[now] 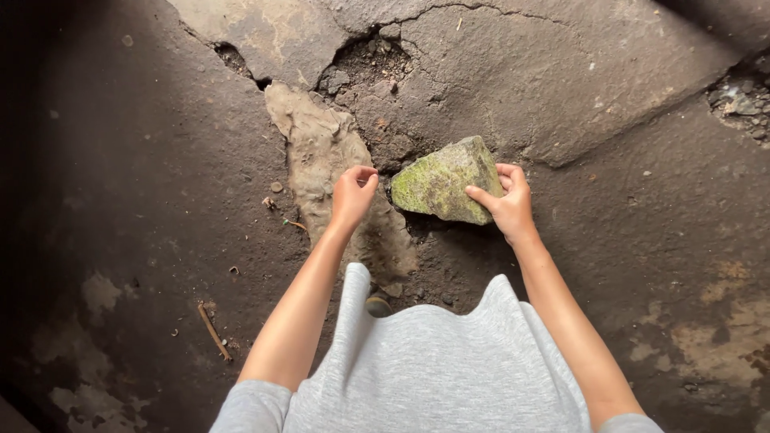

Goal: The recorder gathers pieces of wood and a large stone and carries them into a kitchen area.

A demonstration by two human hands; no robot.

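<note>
— Starting at the left, what lies there?

— One small stick (pixel 212 330) on the dark cracked ground (pixel 128 184), then a pale dried mud patch (pixel 321 152).

— And the left hand (pixel 351 196)?

— Its arm reaches straight forward; the fingers are curled in loosely, closed on nothing, just left of the rock (pixel 445 183) and not quite touching it, as far as I can tell.

— How many rocks?

— One, wedge-shaped and mossy green, lying on the ground at the centre, beside a broken hollow.

— The right hand (pixel 507 202)?

— Arm stretched forward too; thumb on the rock's near face, fingers wrapped over its right end, gripping it.

— Anything below?

— A grey shirt (pixel 433 369), and one small round thing (pixel 377 305) near its hem; I can't tell what it is.
</note>
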